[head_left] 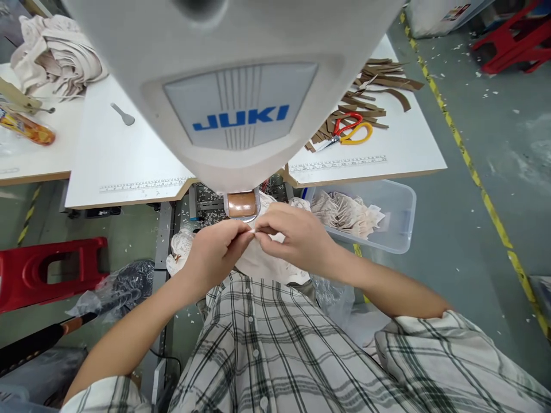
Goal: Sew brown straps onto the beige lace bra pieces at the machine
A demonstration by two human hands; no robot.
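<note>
Both of my hands meet in front of the white sewing machine (241, 163), fingertips nearly touching. My left hand (217, 249) pinches the edge of a pale cloth (262, 265) between thumb and fingers. From the right, my right hand (297, 235) pinches the same edge close beside it. The cloth hangs below the hands over my lap, with lacy parts showing at both sides. Just beyond my fingertips is the machine's brown, shiny end piece (241, 205). The exact fold between the fingertips is too small to make out.
On the white table (129, 155) lie a small grey tool (123, 115) and a cloth pile (58, 57). Scissors (353, 129) rest by brown strips (365, 103) at right. A clear bin (398, 215) holds pale pieces (344, 212). A red stool (51, 269) stands left.
</note>
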